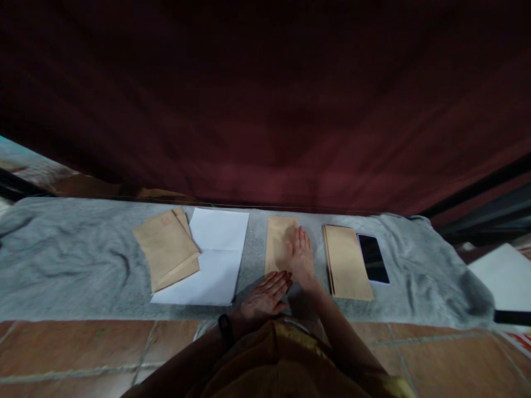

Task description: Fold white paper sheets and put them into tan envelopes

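A brown paper envelope (277, 243) lies in front of me on a grey cloth. My right hand (302, 257) rests flat on its right side, fingers stretched out and pointing away from me. Across the near end of the envelope lies my left hand (269, 294), palm down with its fingers extended; a dark band is on that wrist. Both hands cover part of the envelope, so its near edge is hidden. Neither hand grips anything.
To the left, several brown envelopes (168, 249) overlap a stack of white paper (218, 276). A stack of brown envelopes (348, 262) and a phone (373, 258) lie at right. The grey cloth (95, 260) spans the surface; a dark red curtain (265, 138) hangs behind.
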`<state>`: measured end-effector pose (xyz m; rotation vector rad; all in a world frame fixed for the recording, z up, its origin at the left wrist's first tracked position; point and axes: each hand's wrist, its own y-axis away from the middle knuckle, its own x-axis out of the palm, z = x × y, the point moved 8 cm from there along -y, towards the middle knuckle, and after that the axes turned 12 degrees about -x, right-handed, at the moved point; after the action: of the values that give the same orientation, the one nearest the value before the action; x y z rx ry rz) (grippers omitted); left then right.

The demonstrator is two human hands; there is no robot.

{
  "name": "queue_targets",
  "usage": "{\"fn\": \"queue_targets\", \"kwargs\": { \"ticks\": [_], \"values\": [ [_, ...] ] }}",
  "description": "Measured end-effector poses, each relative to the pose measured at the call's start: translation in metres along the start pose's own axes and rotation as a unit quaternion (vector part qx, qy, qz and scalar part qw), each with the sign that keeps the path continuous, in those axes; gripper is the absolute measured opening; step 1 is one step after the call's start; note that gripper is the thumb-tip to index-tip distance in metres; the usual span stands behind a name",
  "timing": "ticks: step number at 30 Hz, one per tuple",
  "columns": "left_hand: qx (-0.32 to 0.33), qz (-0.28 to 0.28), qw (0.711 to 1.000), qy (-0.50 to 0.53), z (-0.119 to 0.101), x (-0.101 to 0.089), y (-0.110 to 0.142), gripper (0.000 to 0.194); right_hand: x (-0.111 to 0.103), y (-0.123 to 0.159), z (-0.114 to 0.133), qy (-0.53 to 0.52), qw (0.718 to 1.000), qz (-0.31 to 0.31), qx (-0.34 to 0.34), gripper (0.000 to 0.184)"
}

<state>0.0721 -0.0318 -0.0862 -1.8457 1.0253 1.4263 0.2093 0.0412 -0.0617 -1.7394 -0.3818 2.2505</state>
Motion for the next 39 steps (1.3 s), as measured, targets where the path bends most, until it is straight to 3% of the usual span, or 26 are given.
{"fn": "queue_targets", "kwargs": {
  "ticks": [4, 8, 12, 16, 21, 25, 30, 39],
  "values": [
    [-0.019, -0.034, 0.999, -0.003, -0.003, -0.008, -0.001, 0.047, 0.006, 0.03, 0.035, -0.054, 0.991, 0.057, -0.105, 0.056],
    [-0.044, -0.094, 0.995, 0.006, -0.003, -0.033, 0.006, 0.041, -0.006, 0.051, 0.033, -0.019, 0.992, 0.059, -0.107, 0.055],
    [-0.118, -0.125, 0.985, -0.004, 0.008, -0.05, -0.001, 0.044, -0.014, 0.057, 0.027, 0.014, 0.993, 0.048, -0.106, 0.057],
    [-0.176, -0.139, 0.975, -0.006, 0.019, -0.054, -0.037, 0.052, -0.016, 0.056, 0.031, 0.033, 0.992, 0.033, -0.114, 0.056],
    [-0.201, -0.116, 0.972, 0.023, 0.032, -0.045, -0.098, 0.055, -0.018, 0.056, 0.039, 0.058, 0.989, 0.044, -0.131, 0.062],
    [-0.226, -0.121, 0.966, 0.023, 0.043, -0.039, -0.123, 0.062, -0.017, 0.057, 0.04, 0.063, 0.987, 0.072, -0.127, 0.062],
    [-0.261, -0.132, 0.956, 0.006, 0.054, -0.036, -0.125, 0.063, -0.018, 0.055, 0.038, 0.053, 0.99, 0.07, -0.109, 0.061],
    [-0.314, -0.193, 0.93, 0.006, 0.072, -0.042, -0.103, 0.063, -0.017, 0.054, 0.032, 0.044, 0.996, 0.027, -0.072, 0.053]
  ]
}}
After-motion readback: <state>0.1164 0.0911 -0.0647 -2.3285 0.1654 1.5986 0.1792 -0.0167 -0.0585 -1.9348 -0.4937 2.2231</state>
